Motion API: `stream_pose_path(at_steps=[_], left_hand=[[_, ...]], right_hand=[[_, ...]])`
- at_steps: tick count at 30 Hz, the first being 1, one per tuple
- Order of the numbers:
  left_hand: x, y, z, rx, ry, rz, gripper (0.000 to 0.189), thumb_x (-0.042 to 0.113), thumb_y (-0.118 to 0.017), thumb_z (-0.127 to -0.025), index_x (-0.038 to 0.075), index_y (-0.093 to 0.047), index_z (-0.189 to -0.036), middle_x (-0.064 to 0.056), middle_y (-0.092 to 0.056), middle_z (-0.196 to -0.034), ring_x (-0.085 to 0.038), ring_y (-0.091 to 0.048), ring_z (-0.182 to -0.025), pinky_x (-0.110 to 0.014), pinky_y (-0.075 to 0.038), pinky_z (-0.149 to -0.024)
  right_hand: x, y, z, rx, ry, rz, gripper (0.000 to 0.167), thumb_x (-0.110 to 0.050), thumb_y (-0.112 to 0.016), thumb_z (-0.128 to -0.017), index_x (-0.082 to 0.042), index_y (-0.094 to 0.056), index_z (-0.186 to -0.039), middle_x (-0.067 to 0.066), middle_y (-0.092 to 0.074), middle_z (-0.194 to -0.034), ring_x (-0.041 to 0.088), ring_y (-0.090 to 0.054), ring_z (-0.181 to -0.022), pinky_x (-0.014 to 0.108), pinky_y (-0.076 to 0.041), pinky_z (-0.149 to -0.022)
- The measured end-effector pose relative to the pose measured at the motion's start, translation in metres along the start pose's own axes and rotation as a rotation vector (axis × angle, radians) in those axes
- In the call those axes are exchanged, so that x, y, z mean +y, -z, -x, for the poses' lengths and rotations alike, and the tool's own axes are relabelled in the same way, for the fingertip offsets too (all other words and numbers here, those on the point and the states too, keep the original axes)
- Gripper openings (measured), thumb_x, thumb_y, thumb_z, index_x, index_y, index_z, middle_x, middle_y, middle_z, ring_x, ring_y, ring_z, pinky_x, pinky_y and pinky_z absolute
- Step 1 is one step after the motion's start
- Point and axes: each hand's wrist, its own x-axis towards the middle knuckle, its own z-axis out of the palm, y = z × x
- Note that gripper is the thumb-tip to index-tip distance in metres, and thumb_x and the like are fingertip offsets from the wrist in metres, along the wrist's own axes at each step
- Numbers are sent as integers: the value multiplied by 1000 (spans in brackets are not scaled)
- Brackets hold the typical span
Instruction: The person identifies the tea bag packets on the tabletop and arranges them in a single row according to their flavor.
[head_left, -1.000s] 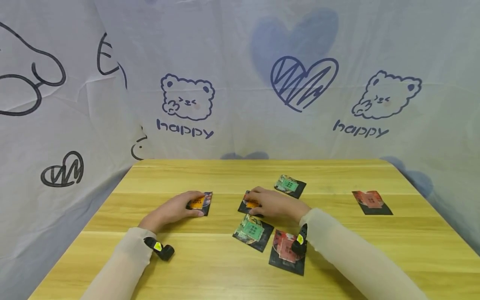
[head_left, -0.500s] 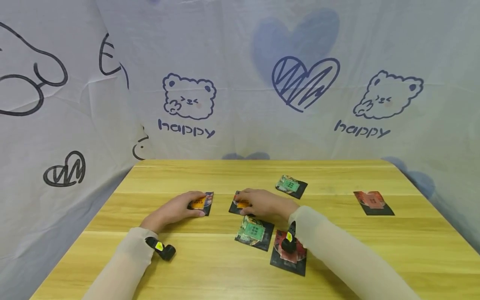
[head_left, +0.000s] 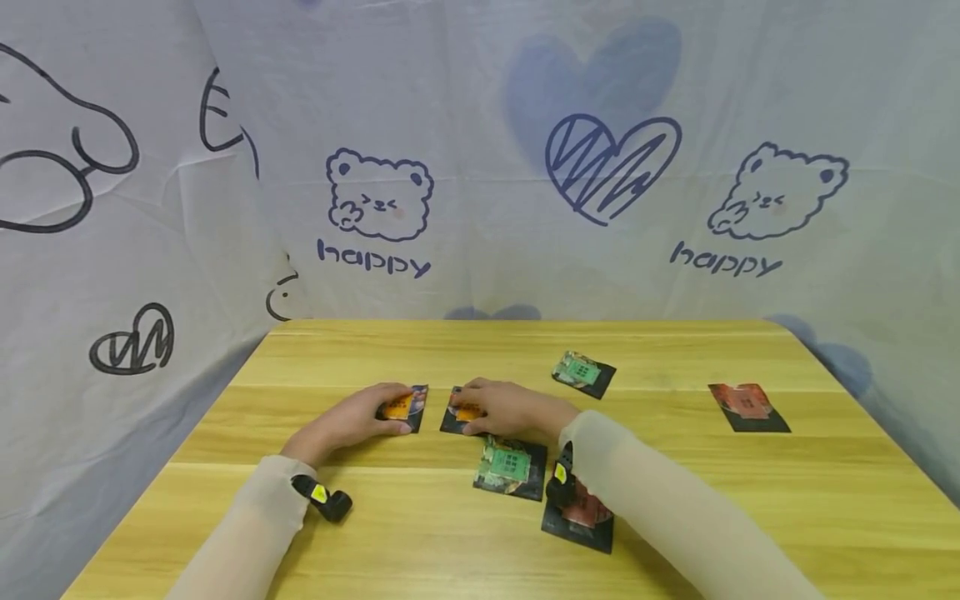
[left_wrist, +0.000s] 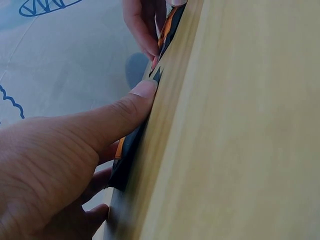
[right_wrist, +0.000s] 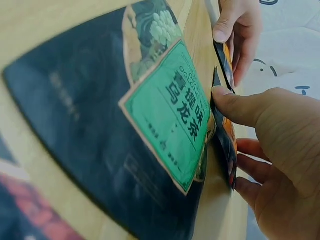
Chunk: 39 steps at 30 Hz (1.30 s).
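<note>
While we pinched an orange packet point(head_left: 408, 407) in our left hand point(head_left: 366, 417), our right hand point(head_left: 510, 407) gripped a second orange packet point(head_left: 463, 413) at its three o'clock.

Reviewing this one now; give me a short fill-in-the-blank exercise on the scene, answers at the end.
1. The left hand and right hand each hold a packet whose label is ____.
2. The farthest packet from the person has a ____ label.
3. Counting held ones, the table bears ____ packets.

Missing words: orange; green; six.
</note>
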Motion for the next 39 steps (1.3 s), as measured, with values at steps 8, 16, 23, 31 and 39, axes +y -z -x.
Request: stream_pose_path(at_steps=[8, 16, 23, 31, 39], left_hand=[[-1, 0, 0, -1, -7, 0, 76, 49, -70, -87, 10, -45, -147, -17, -42, -149, -38, -37, -136, -55, -30, -111], [-4, -1, 1, 6, -16, 11, 76, 50, -69, -88, 9, -45, -147, -18, -42, -149, -39, -37, -136, -56, -30, -110], [-3, -1, 0, 8, -6, 17, 77, 51, -69, -87, 10, -45, -147, -18, -42, -149, -38, -37, -136, -56, -30, -110], [-3, -3, 1, 1, -13, 18, 76, 49, -69, -88, 8, -45, -147, -18, -41, -149, -39, -37, -136, -56, -30, -110], [-3, -2, -1, 3, -22, 26, 75, 48, -69, -88, 8, -45, -147, -18, -42, -149, -38, -37, -137, -56, -30, -110]], right_hand=[[0, -5, -9, 39, 25, -1, 51, -49, -55, -97, -31, -49, -144, -4, -38, -151, 20, -45, -131, 41, -40, -106], [-7, -7, -21, 45, 45, 36, 51, -45, -57, -97, -27, -49, -145, -2, -40, -150, 20, -45, -132, 40, -39, -107], [-10, -7, -24, 50, 52, 51, 51, -43, -58, -97, -26, -49, -145, -1, -41, -149, 20, -46, -131, 39, -39, -108], [-13, -8, -27, 37, 44, 55, 52, -42, -58, -98, -25, -47, -146, 0, -40, -151, 22, -44, -134, 40, -36, -110], [-15, -5, -27, 35, 48, 62, 52, -41, -57, -98, -26, -46, -147, 0, -39, -152, 23, -43, -135, 41, -35, -111]])
